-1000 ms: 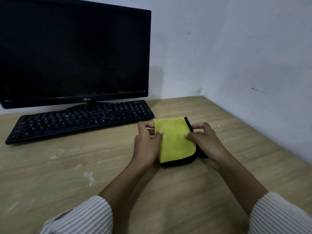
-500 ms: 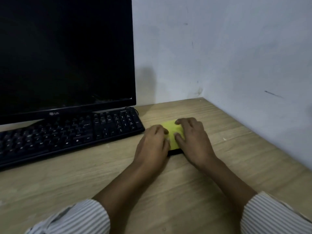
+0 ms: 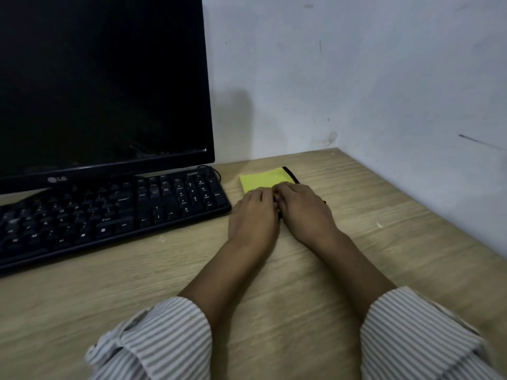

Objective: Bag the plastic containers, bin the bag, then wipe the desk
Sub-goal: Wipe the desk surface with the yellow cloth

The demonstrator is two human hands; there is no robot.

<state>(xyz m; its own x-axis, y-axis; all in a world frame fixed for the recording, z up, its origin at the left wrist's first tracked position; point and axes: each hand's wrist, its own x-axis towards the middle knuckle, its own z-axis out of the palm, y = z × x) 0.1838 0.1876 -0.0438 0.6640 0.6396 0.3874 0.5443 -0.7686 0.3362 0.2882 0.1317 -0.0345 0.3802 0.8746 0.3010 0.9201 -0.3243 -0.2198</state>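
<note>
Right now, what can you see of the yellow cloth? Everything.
The cloth is bright yellow with a black trim along its right edge, soft and fuzzy-looking, like microfibre. It appears folded and lies flat on the wooden desk, just right of the keyboard and near the wall corner. Its near part is hidden under the left hand and right hand, which rest side by side on it, fingers fairly straight. Only the far part shows.

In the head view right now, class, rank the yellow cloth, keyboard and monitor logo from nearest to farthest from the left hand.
1. Yellow cloth: under the left hand, touching.
2. Keyboard: beside it, to the left.
3. Monitor logo: far left, behind the keyboard.
</note>
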